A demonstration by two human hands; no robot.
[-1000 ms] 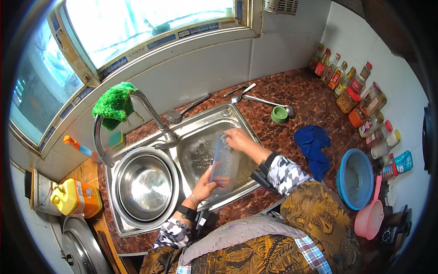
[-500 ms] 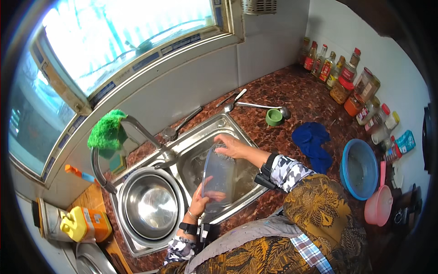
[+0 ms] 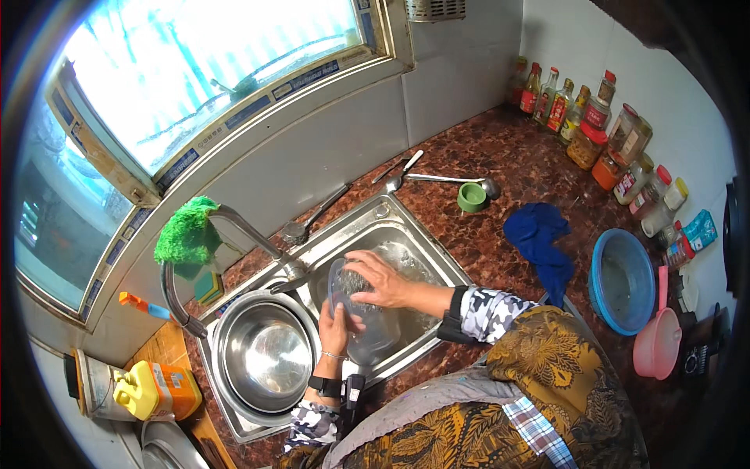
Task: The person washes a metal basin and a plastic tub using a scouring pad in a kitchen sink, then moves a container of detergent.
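Over the right basin (image 3: 437, 301) of the steel sink, a clear plastic container (image 3: 376, 338) is tilted on its side. My left hand (image 3: 334, 332) grips its near left rim, fingers reaching inside. My right hand (image 3: 383, 281) presses a grey wiry scouring pad (image 3: 354, 280) against the container near the far end of its rim. The pad is partly hidden by the fingers and seen through the plastic. In the left basin, just beside my left hand, stands a round steel bowl (image 3: 234, 356).
A curved faucet (image 3: 254, 234) with a green mesh cloth (image 3: 186, 234) rises behind the basins. Utensils and a green cup (image 3: 471, 198) lie beyond the sink. Rightward are a blue cloth (image 3: 539, 242), blue basin (image 3: 621, 281), pink dipper (image 3: 656, 348) and several bottles. A yellow jug (image 3: 156, 391) stands left.
Both hands and the container have shifted a little to the left. My right hand has moved down and left along the container, and my left hand has moved up its rim.
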